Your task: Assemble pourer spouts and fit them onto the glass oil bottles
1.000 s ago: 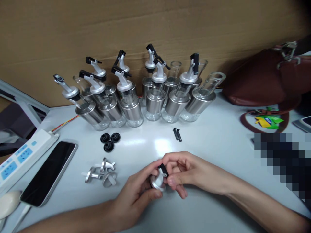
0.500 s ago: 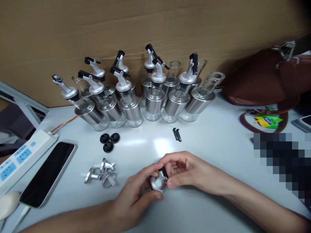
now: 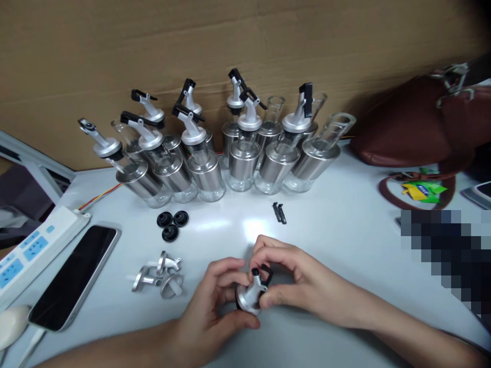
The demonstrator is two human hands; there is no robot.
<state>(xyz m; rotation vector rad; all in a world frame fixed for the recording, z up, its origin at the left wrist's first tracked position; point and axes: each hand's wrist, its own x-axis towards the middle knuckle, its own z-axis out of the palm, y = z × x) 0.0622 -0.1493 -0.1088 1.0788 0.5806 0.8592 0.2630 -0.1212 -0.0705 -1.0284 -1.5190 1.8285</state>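
Observation:
Between my hands is a silver pourer spout (image 3: 250, 297) with a black flip lever, upright and low over the table. My left hand (image 3: 218, 301) is closed around its round base from the left, thumb at the front and fingers behind. From the right, my right hand (image 3: 286, 278) pinches it, with the thumb against its side and the fingers curled behind the black lever. Several loose silver spouts (image 3: 169, 263) lie left of my hands. Black ribbed stoppers (image 3: 170, 233) sit beyond those, and two small black levers (image 3: 280, 213) lie ahead of my right hand.
Several glass bottles with steel sleeves (image 3: 207, 168) stand along the cardboard wall (image 3: 245, 41), many topped with spouts. At left are a phone (image 3: 74, 276) and a power strip (image 3: 38, 250). A brown bag (image 3: 410, 122) and a green-yellow packet (image 3: 424, 191) are at right.
The black lever on the held spout now stands tilted out to the right, away from the tip. My left index finger has lifted off the spout's top; my right fingers have shifted slightly.

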